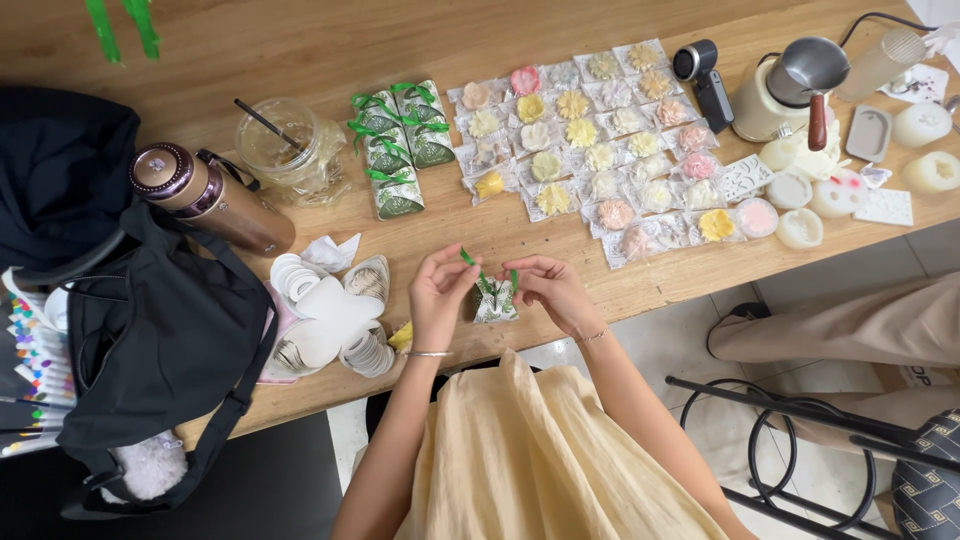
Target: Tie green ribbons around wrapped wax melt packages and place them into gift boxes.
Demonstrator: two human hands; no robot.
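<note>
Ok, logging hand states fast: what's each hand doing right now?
Left hand: pinching the green ribbon.
Right hand: pinching the ribbon on the small packet.

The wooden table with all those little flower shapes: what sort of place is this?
Probably a craft workshop for scented wax or soap pieces: rows of bagged flower shapes, white moulds, and a small melting pot on the wooden table.

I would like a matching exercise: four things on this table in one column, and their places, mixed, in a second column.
Things:
1. small pouch
2. brown bottle
3. plastic cup
4. black bag

Places:
A. far left of the table
B. lying between the bag and the cup
C. between both hands
D. left of the green-ribboned packets

Pairs: 1-C, 2-B, 3-D, 4-A
</note>
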